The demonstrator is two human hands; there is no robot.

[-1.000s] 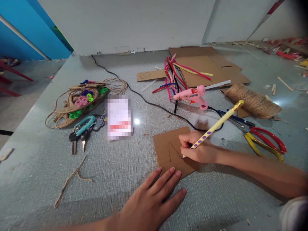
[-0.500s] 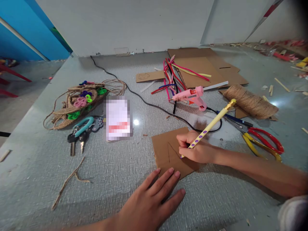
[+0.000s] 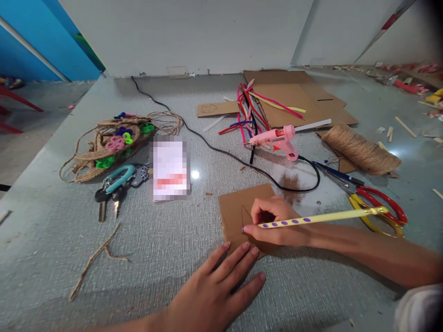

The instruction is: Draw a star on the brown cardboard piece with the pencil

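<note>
A small brown cardboard square [image 3: 235,210] lies on the grey table, with thin pencil lines forming a pointed shape on it. My right hand [image 3: 277,223] is closed round a yellow pencil with purple dots [image 3: 321,217], which lies almost flat with its tip at the left, on the cardboard near the drawn lines. My left hand [image 3: 221,288] lies open and flat, fingers spread, with the fingertips pressing on the near edge of the cardboard.
A pink glue gun [image 3: 277,138] with a black cord [image 3: 214,147] lies behind the cardboard, beside coloured pipe cleaners [image 3: 249,110]. Red and yellow scissors [image 3: 377,205], a twine spool [image 3: 360,147], larger cardboard sheets [image 3: 297,97], a twine basket [image 3: 110,143], keys [image 3: 114,186] and a pixelated card [image 3: 170,169] surround it.
My right hand has tipped the pencil down from a steep slant to nearly level and slid its tip leftward across the cardboard. The left hand has stayed in place.
</note>
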